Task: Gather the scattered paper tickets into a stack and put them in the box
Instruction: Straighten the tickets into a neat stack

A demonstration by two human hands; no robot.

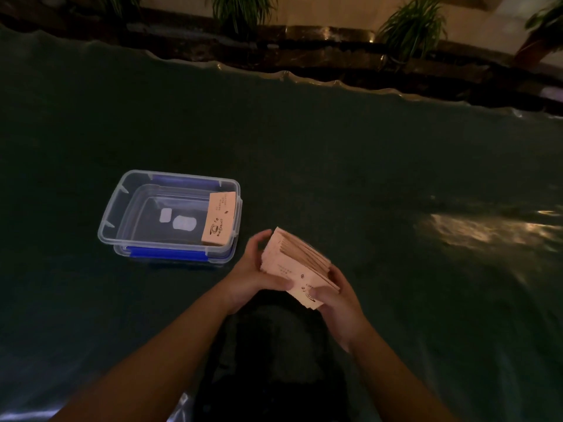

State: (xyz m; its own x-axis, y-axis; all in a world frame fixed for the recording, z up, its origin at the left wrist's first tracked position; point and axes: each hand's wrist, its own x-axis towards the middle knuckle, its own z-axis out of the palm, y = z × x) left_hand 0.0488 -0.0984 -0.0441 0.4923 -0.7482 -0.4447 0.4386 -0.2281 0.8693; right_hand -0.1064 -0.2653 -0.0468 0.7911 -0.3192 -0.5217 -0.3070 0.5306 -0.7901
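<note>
Head view: dim light, looking down at both hands over a dark green covered surface.
Table cover (335, 162): dark green sheet, smooth w/ slight sheen; far edge wavy, glare patch at right.
Box (113, 214): clear plastic, rectangular w/ rounded corners, open top, blue clip latches on near & far long sides. Two pale label-like patches on its floor.
Ticket in box (218, 218): one pale tan paper ticket, long rectangle, printed coffee-cup drawing & small text; lies along box's right wall, leaning on the rim.
Ticket stack (300, 264): many same tan paper tickets, fanned unevenly so edges show as stepped lines; tilted, far end higher. Held above the cover, just right of & nearer than the box, not touching it.
Left hand (259, 269): curled round stack's left side, thumb across the top ticket, fingers closed on it.
Right hand (335, 300): grips stack's near right end, thumb on top, fingers under; closed on it.
Dark bag-like shape (274, 360): black, soft, between the forearms; detail unclear.
Background: dark stone ledge (304, 56), green leafy plants (411, 28) behind it.
</note>
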